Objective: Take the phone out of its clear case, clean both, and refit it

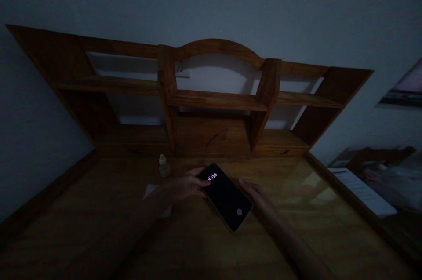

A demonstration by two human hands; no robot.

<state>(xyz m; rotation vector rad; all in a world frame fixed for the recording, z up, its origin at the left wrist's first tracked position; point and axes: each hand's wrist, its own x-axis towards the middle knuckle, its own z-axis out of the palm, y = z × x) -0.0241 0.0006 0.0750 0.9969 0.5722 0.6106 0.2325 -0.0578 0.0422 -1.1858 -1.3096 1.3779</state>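
Note:
A dark smartphone (227, 198) with a lit clock and a fingerprint mark on its screen is held tilted above the wooden desk. My left hand (187, 184) is closed around its upper left end, with the thumb lying over the screen near the clock digits. Along the phone's right edge rests my right hand (253, 191); its thumb points up beside the edge, and the other fingers are mostly hidden in the dimness. A small bottle with a pale cap (164, 166) stands just beyond my left hand. Partly under my left forearm lies a white paper (167, 212).
A wooden shelf unit (217, 100) spans the back of the desk (290, 231) against the wall. A wall socket (183, 71) shows through its middle opening. To the right, beyond the desk's raised edge, are printed sheets (362, 192) and a plastic bag (400, 183). The room is dark.

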